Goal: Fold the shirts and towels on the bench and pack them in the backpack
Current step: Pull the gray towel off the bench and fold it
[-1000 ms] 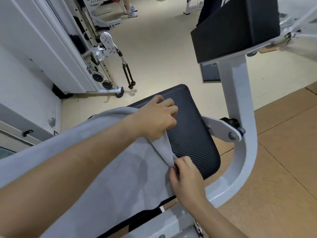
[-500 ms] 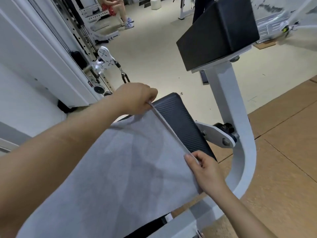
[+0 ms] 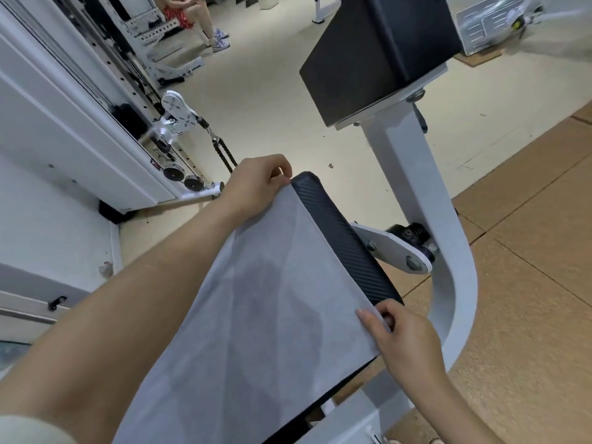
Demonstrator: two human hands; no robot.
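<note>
A light grey towel (image 3: 262, 315) is stretched flat over the black padded bench seat (image 3: 349, 245), covering most of it. My left hand (image 3: 256, 184) pinches the towel's far corner at the seat's far end. My right hand (image 3: 400, 341) pinches the near corner at the seat's right edge. The towel's end edge runs taut between the two hands. A strip of black seat shows to the right of that edge. No backpack or shirts are in view.
A white curved frame post (image 3: 442, 283) rises right of the seat and carries a black pad (image 3: 374, 49) above. A cable machine (image 3: 173, 123) stands at the left. A seated person's legs (image 3: 205, 24) show at the far top. Tan floor mats (image 3: 528, 283) lie on the right.
Both hands took the towel's bunched end and pulled its corners apart. The left hand moved to the seat's far end, the right to the near right edge, spreading the towel flat.
</note>
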